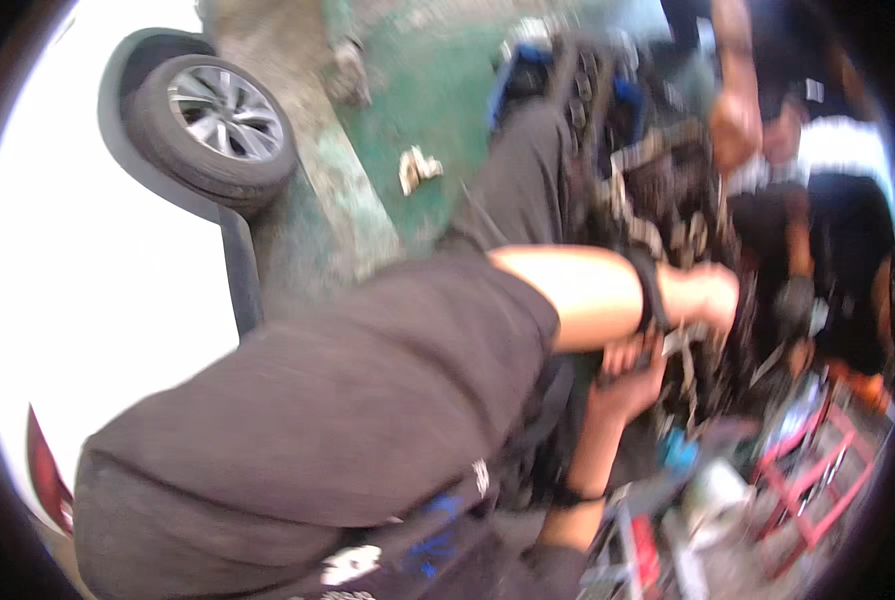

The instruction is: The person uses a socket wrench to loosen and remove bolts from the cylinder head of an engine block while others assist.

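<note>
While the left hand [708, 297] and right hand [636, 385] sit close together at the dark metal assembly [680, 188], near a co-worker's hand [736, 130], handwork on its parts seems underway, calling next for steadiness, though blur means I cannot tell whether either grip is clenched or released.

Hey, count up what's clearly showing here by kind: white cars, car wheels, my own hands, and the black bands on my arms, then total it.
White cars: 1
Car wheels: 1
Your hands, left hand and right hand: 2
Black arm bands: 2
Total: 6
</note>
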Action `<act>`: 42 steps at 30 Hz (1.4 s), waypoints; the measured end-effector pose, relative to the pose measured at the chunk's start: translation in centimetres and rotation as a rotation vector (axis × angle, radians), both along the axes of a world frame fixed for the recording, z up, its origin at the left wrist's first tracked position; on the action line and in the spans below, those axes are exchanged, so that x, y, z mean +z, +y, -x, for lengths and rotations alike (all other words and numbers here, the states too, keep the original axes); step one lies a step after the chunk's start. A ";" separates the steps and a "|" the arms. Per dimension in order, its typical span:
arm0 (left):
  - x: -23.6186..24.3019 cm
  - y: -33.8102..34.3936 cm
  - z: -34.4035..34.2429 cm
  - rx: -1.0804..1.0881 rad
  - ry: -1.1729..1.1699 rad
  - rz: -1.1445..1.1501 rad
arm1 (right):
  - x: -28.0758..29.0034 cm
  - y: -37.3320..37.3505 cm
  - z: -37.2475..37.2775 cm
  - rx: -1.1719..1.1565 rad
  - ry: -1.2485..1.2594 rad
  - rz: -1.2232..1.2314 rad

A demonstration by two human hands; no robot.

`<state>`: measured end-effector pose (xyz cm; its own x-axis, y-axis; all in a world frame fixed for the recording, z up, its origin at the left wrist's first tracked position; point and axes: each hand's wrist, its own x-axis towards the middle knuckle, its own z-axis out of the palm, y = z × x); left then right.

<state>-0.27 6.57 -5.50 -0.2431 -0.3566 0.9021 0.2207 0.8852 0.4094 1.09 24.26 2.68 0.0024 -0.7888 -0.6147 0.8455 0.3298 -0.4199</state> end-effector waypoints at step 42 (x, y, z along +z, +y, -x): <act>7.8 1.3 1.8 -0.066 -1.281 -0.934 | -1.6 -2.4 -2.5 -0.417 0.354 -0.115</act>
